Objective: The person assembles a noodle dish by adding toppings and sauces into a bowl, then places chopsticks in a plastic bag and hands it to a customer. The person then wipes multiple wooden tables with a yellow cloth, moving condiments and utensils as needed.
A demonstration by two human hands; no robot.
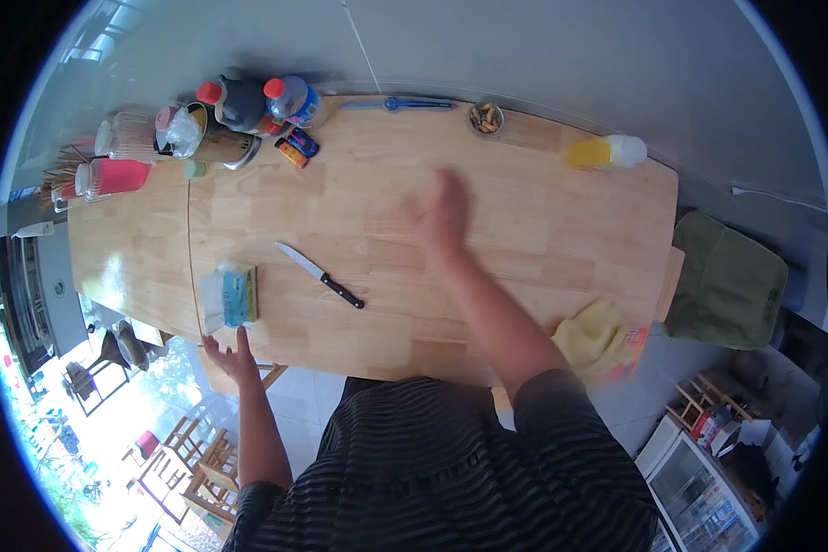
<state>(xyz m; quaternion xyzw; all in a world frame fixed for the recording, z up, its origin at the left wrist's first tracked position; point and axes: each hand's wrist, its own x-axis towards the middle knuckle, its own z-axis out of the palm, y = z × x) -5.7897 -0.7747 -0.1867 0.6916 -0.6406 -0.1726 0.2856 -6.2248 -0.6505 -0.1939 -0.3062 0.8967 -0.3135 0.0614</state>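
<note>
My left hand [233, 359] is at the table's near edge with its fingers apart and nothing in it. Just beyond its fingertips sits a blue-and-clear plastic tissue packet [234, 297]. My right hand [447, 214], blurred by motion, is over the middle of the wooden table [414, 331]; the thumb stands away from the fingers and I see nothing held. Between the two hands lies a kitchen knife [323, 277] with a black handle, its blade pointing to the far left. A yellow cloth [593, 338] rests at the near right edge, beside my right forearm.
Along the wall stand a large dark bottle [241, 103], a clear plastic bottle [295, 102], a metal pot [224, 145] and a pink-filled jug [114, 177]. An ashtray of cigarette butts [486, 119] and a yellow-and-white bottle [607, 152] are farther right. A green-covered chair [724, 283] adjoins the right end.
</note>
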